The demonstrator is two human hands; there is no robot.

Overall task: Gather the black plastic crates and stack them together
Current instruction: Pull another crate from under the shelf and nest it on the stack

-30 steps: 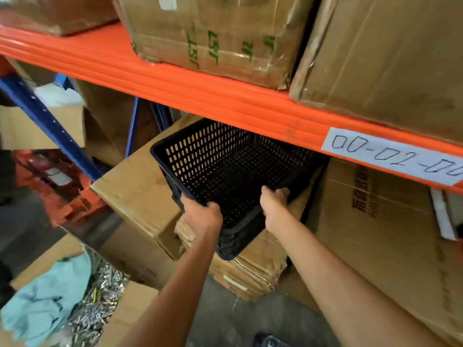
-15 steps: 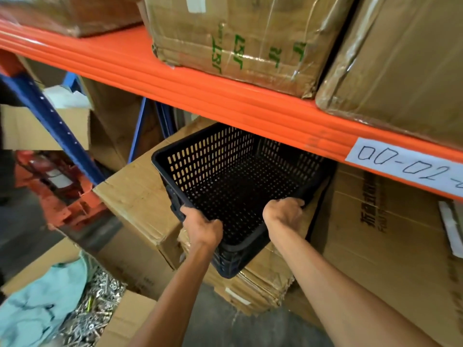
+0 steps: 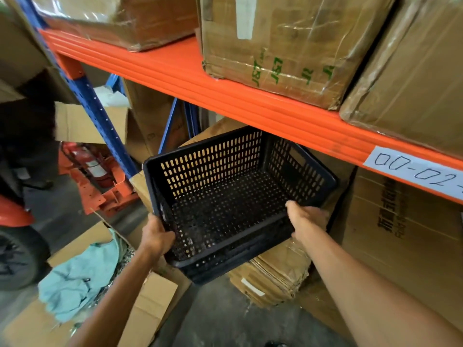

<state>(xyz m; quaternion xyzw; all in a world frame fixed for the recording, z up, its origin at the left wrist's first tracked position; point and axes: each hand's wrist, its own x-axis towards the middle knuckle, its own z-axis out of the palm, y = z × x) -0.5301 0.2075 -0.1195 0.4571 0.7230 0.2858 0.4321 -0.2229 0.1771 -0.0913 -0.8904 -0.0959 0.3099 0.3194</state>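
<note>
- Crate: black perforated plastic, empty, tilted with its open top toward the camera, held under the orange shelf beam.
- Left hand: clamped on the crate's near-left corner, thumb on top of the rim, fingers hidden behind the wall.
- Right hand: clamped on the crate's near-right rim, thumb lying inside, fingers wrapped out of sight over the outer side.
- Seems to be more than one crate nested together, judging by the doubled rim at the near side; cannot tell how many.
- Crate's far end still tucked under the beam, near end out over the floor.
- Below the crate, to the right: stack of flattened cardboard; contact between crate and stack not discernible.
- Behind the crate on the left: tan carton, showing through the wall slots.
- On the shelf above: taped cartons, one with green lettering.
- On the beam at right: white label with handwritten "00-02".
- Far left: blue rack upright and a red fire extinguisher behind it.
- Near left, on the floor: open box holding a pale green cloth and a heap of small metal parts.
</note>
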